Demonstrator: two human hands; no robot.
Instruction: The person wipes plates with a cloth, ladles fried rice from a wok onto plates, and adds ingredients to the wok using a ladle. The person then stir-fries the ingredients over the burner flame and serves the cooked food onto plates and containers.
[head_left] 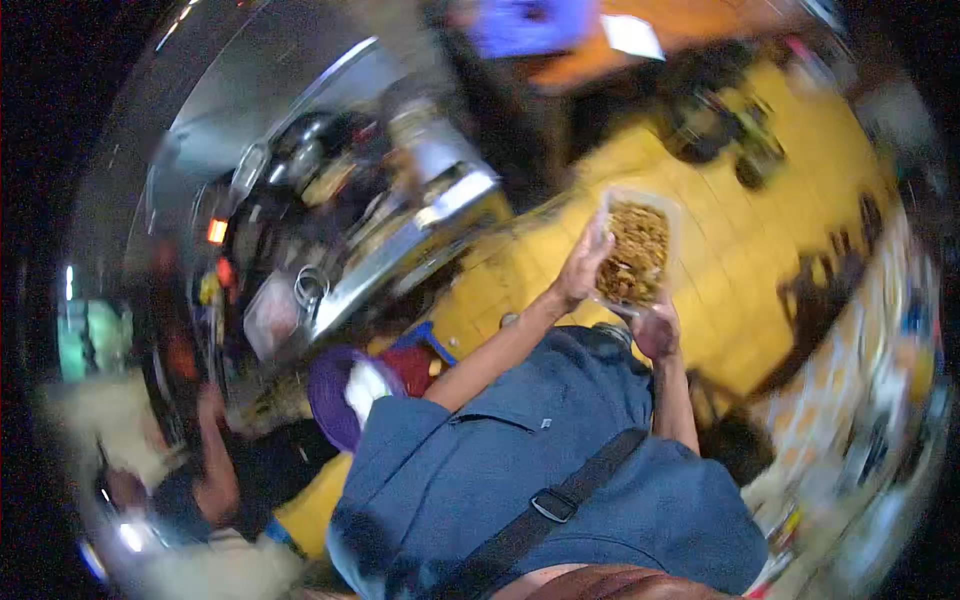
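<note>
A clear plastic food container (676, 228) is held out in front of my body, over the yellow floor. Brown food (637, 250), perhaps fried noodles or rice, fills it, and no lid covers the top. My left hand (585, 265) grips the container along its left side, thumb near the rim. At the near right corner, my right hand (657, 328) has its fingers closed on the container, partly blurred and in shadow.
To the left runs a cooking counter (440, 205) with a metal edge, crowded with blurred pans. A purple tub (328, 400) stands near my left elbow. Another person (215, 480) is at lower left. An orange table (590, 68) and yellow tiled floor (740, 320) lie ahead.
</note>
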